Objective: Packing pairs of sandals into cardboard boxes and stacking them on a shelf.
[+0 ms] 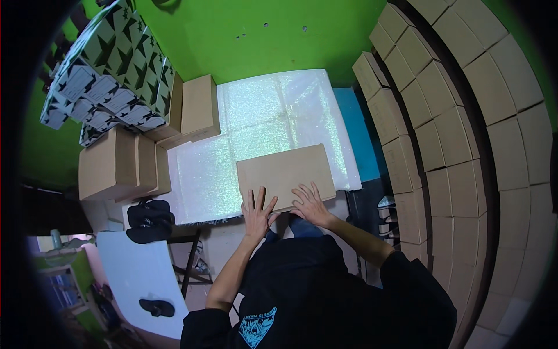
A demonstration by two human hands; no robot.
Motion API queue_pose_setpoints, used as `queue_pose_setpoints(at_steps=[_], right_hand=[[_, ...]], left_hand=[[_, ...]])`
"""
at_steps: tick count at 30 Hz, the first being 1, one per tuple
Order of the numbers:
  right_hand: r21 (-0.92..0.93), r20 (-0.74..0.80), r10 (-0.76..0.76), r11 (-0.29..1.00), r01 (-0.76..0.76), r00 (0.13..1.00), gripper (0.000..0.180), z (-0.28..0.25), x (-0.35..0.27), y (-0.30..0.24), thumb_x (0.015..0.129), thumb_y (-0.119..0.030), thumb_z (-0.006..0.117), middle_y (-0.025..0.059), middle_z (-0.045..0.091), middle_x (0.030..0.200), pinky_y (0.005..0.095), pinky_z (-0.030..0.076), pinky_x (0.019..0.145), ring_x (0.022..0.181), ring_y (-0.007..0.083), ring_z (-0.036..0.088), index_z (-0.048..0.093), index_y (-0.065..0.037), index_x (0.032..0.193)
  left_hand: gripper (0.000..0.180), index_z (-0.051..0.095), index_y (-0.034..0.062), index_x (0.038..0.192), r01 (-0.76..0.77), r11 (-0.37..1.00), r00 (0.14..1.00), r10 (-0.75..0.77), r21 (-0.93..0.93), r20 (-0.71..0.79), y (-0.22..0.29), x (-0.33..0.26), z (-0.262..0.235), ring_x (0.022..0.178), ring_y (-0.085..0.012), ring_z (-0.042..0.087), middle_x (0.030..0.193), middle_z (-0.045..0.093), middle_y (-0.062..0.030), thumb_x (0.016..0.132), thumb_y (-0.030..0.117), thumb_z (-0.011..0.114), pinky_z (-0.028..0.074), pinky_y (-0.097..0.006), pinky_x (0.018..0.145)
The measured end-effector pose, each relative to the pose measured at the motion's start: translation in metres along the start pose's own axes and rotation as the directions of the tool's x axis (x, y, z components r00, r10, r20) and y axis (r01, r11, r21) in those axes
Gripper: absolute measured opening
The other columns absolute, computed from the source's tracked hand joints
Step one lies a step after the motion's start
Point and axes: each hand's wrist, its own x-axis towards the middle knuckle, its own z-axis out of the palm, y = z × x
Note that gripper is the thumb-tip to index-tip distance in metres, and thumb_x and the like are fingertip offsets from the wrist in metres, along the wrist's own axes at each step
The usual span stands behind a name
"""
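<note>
A closed brown cardboard box lies at the near edge of a table with a shiny white cover. My left hand rests on the box's near left part, fingers spread and palm toward me. Over the near right edge lies my right hand, its fingers also stretched out and apart on the cardboard. Both thumbs point inward along the near edge. Neither hand grips anything that I can see. What is inside the box is hidden.
Stacked brown boxes and star-printed boxes stand at the left. Tall rows of brown boxes line the right. Black slippers sit by a white side table, with one slipper on it. A green wall rises behind.
</note>
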Motion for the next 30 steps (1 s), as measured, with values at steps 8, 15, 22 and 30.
queue_pose_setpoints(at_steps=[8, 15, 22, 30], right_hand=[[-0.022, -0.131, -0.063, 0.998, 0.060, 0.989, 0.023, 0.030, -0.007, 0.006, 0.084, -0.018, 0.062, 0.0056, 0.058, 0.126, 0.0647, 0.027, 0.112, 0.129, 0.0290, 0.048, 0.066, -0.008, 0.105], [-0.011, -0.116, 0.020, 1.000, -0.022, 0.993, 0.024, 0.011, -0.019, 0.024, 0.084, -0.019, 0.065, 0.0057, 0.058, 0.125, 0.0642, 0.025, 0.113, 0.129, 0.0287, 0.048, 0.067, -0.008, 0.105], [0.110, -0.067, 0.237, 0.967, -0.229, 0.969, 0.038, -0.014, -0.025, 0.027, 0.070, -0.019, 0.081, 0.0147, 0.044, 0.142, 0.0675, 0.023, 0.112, 0.140, 0.0434, 0.031, 0.064, -0.010, 0.102], [0.153, -0.119, 0.236, 0.964, -0.217, 0.964, 0.030, -0.014, -0.039, 0.043, 0.071, -0.011, 0.081, 0.0175, 0.033, 0.154, 0.0682, 0.026, 0.109, 0.142, 0.0523, 0.023, 0.056, -0.006, 0.087]], left_hand=[[0.063, 0.051, 0.0359, 0.144, -0.026, 0.998, 0.999, 0.027, 0.056, -0.025, 0.004, 0.002, 0.008, 0.147, -0.0437, 0.021, 0.164, 0.023, -0.0094, 0.085, 0.038, 0.073, 0.031, -0.070, 0.100], [0.059, 0.052, 0.0348, 0.143, 0.003, 0.993, 1.000, -0.004, 0.116, 0.012, 0.001, 0.000, 0.006, 0.146, -0.0442, 0.025, 0.162, 0.028, -0.0089, 0.087, 0.035, 0.070, 0.031, -0.068, 0.101], [0.042, 0.070, 0.0350, 0.123, -0.118, 0.989, 0.993, 0.118, -0.091, -0.009, -0.002, -0.002, -0.012, 0.145, -0.0464, 0.026, 0.159, 0.034, -0.0096, 0.085, 0.020, 0.073, 0.029, -0.063, 0.107], [0.013, 0.075, 0.0154, 0.087, -0.089, 0.948, 0.984, 0.036, -0.306, -0.176, -0.005, -0.003, -0.004, 0.143, -0.0431, 0.032, 0.150, 0.048, -0.0094, 0.076, 0.011, 0.080, 0.029, -0.053, 0.113]])
